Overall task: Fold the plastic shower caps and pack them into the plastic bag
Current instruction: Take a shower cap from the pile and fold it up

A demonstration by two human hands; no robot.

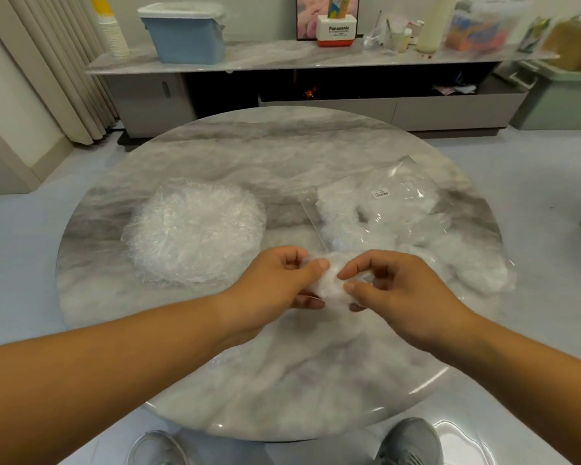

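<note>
Both hands — left hand (275,283), right hand (393,290) — pinch a shower cap (332,283) over the marble table (249,156).

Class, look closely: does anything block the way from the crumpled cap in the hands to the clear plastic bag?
Nothing visible does: the crumpled white shower cap is held just before the clear plastic bag.

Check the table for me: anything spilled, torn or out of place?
Nothing stands out. The stack of caps sits left on the table, the plastic bag lies right, and both the left hand and right hand hold one bunched cap.
</note>
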